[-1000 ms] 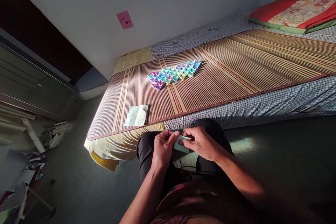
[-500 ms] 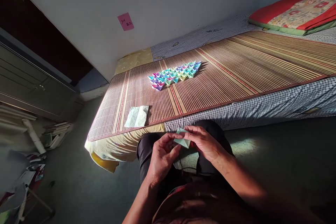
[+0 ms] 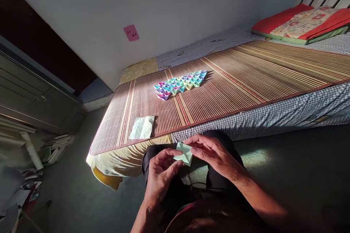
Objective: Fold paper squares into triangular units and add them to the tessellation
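A small folded square of pale green paper is held above my lap, between both hands. My left hand pinches its left and lower edge between thumb and fingers. On its right side, my right hand grips the corner, thumb in front and fingers partly hidden behind. Crease lines run across the face of the square. Farther off on the mat lie several colourful folded paper boats, grouped in close rows. A creased sheet of pale paper lies near the mat's front left edge.
The striped bamboo mat covers a bed with a checked sheet. A folded red floral quilt lies at the far right. A pink note is stuck on the wall. Books are stacked on the floor at left.
The green paper has turned so its square face shows more fully, and both hands have shifted slightly down and left. My left fingers and thumb are spread wider across it. The view has tilted a little.
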### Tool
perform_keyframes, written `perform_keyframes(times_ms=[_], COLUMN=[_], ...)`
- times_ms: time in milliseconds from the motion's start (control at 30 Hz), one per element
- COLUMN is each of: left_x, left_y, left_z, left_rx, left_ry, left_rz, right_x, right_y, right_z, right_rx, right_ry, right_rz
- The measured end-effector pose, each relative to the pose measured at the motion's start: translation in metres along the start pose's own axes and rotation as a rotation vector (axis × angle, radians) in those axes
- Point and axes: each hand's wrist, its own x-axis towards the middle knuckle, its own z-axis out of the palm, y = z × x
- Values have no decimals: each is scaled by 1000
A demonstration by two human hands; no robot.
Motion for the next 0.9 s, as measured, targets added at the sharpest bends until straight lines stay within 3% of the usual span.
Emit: perform_keyframes(times_ms=[133,367,533,900], left_x=[-1,-3,-3,-3], left_y=[0,5,2,-7], left_z=[-2,6,12,24], left_rx=[52,216,193,43], left_ry=[25,85,161,313], left_rz=[52,141,139,73], right_x=[-1,1,-1,-5], right_y=[-1,0,8,16], right_z=[-1,14,22,25], right_rx=[-105,-267,-287,-341], right_ry=[-20,162,235,242], right_rz=[-142,-306,-370,-242])
